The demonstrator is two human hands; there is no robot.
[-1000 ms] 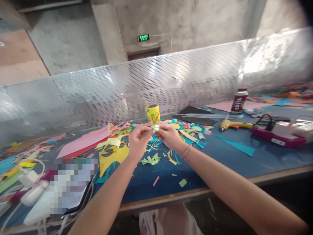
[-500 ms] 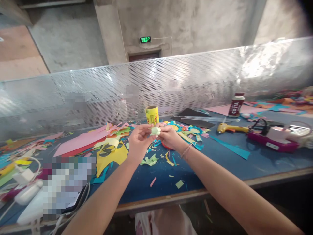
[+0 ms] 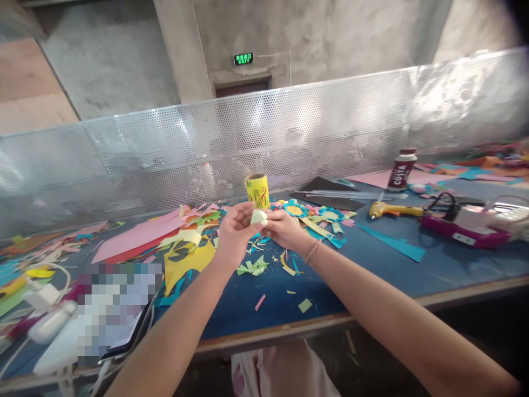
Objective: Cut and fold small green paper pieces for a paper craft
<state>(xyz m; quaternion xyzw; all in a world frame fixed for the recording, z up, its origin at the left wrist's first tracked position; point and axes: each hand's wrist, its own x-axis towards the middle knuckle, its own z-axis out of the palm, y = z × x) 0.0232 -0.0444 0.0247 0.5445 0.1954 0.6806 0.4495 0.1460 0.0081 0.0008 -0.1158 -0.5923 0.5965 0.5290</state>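
Observation:
A small pale green piece of paper (image 3: 258, 216) is pinched between my two hands above the blue table. My left hand (image 3: 236, 231) grips it from the left with thumb and fingers. From the right, the closed fingers of my right hand (image 3: 287, 229) meet it; they partly hide its edge. Just behind my hands a yellow printed roll (image 3: 258, 191) stands upright. Below them lie light green paper scraps (image 3: 253, 266) and a curved yellow strip (image 3: 288, 263).
To the left are a yellow cut sheet (image 3: 185, 262), pink paper (image 3: 142, 237) and a tablet-like device (image 3: 128, 333) with cables. On the right are a yellow glue gun (image 3: 394, 209), a purple power strip (image 3: 465, 234) and a brown bottle (image 3: 401, 170). A perforated metal screen (image 3: 165, 154) runs behind.
The pale green paper has turned in my fingers and now shows a flatter, pointed face. My hands stay close together, and the view has shifted slightly.

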